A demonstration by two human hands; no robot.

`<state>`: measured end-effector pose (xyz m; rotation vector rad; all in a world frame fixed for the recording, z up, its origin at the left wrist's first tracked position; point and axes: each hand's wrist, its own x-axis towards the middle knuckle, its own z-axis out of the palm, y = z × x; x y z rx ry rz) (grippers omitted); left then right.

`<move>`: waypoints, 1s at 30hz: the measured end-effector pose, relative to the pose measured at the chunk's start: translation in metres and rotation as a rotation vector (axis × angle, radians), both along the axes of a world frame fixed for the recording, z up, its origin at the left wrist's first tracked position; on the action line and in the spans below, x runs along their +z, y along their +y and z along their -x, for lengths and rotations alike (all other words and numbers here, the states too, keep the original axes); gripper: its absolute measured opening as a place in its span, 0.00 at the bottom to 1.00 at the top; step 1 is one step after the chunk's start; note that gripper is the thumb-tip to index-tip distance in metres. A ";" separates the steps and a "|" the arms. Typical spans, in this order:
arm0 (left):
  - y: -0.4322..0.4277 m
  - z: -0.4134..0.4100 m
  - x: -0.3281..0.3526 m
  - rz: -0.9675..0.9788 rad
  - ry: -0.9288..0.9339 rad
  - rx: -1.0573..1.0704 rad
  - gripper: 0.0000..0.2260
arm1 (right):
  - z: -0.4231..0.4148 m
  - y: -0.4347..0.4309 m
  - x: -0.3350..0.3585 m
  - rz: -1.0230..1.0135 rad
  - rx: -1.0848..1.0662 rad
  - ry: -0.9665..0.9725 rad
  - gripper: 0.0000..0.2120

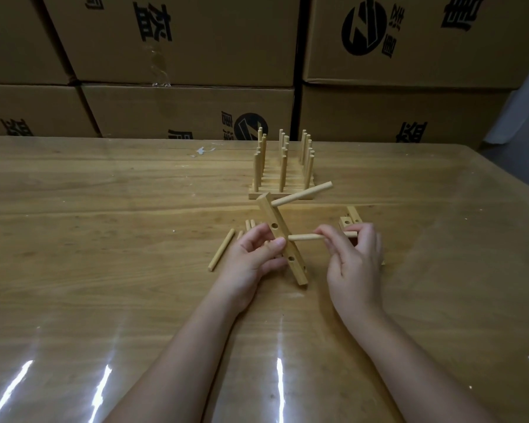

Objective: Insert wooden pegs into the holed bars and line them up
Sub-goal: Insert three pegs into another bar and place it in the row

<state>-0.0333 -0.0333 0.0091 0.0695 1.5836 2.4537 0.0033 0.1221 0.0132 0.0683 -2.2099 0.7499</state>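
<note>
My left hand (252, 254) grips a holed wooden bar (280, 236), tilted on end above the table, its lower end near the tabletop. One peg (303, 194) sticks out of the bar's upper hole toward the right. My right hand (353, 257) pinches a second peg (306, 237), held level with its left tip at the bar's middle hole. Two more holes show along the bar. Further back, several bars with upright pegs (283, 166) stand lined up in a row.
Loose pegs (221, 250) lie on the table left of my left hand. Empty holed bars (350, 221) sit behind my right hand. Stacked cardboard boxes (180, 108) wall off the table's far edge. The glossy wooden table (104, 239) stretches to both sides.
</note>
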 end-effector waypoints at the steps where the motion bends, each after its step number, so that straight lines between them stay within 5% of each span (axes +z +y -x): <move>1: 0.000 0.000 0.000 0.007 -0.002 0.001 0.29 | 0.000 0.000 0.001 -0.021 -0.015 0.004 0.14; 10: 0.001 -0.001 -0.001 0.065 0.001 -0.024 0.31 | -0.004 0.002 0.008 -0.208 -0.064 0.021 0.16; 21: 0.002 0.001 -0.004 0.102 0.001 -0.012 0.25 | -0.003 0.000 0.006 -0.192 -0.042 0.006 0.14; 25: 0.001 -0.001 -0.001 0.087 0.010 -0.023 0.28 | -0.003 0.000 0.006 -0.034 0.044 -0.030 0.16; 30: -0.001 -0.001 0.000 0.059 0.060 -0.080 0.23 | -0.003 0.006 0.004 0.414 0.188 -0.022 0.13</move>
